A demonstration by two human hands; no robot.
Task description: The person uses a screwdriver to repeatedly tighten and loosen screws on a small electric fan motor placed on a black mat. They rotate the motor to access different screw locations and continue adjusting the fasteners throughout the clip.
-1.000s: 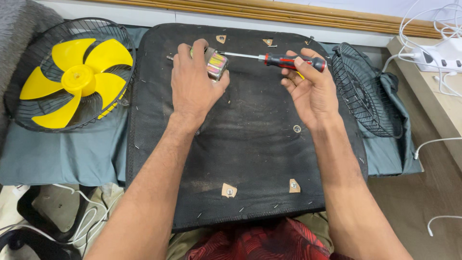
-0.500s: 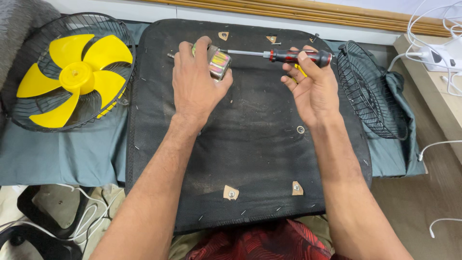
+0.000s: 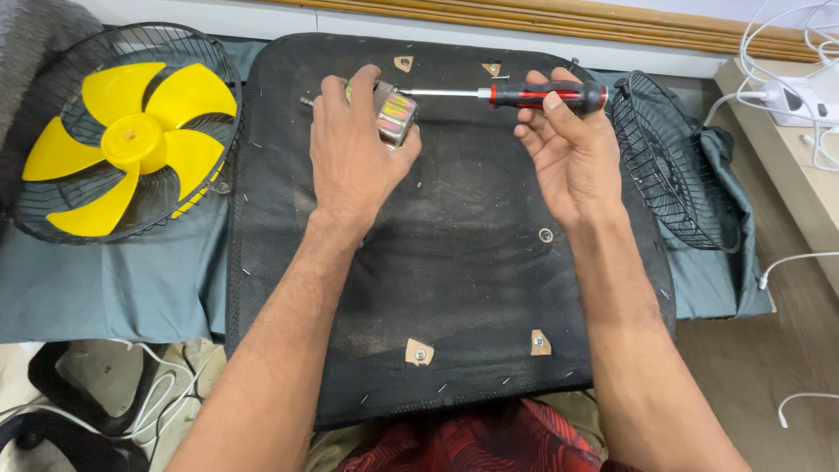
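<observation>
Our left hand (image 3: 354, 153) still grips the small motor (image 3: 393, 114). Our right hand's (image 3: 568, 149) fingers pinch the screwdriver (image 3: 516, 94), which has leveled; its tip apparently meets the motor now.

Red-black screwdriver (image 3: 524, 93) lies level, tip touching the small motor (image 3: 394, 114).

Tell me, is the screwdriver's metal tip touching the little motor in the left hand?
Touching. The head view shows the screwdriver shaft running straight into the motor, no gap visible.
</observation>
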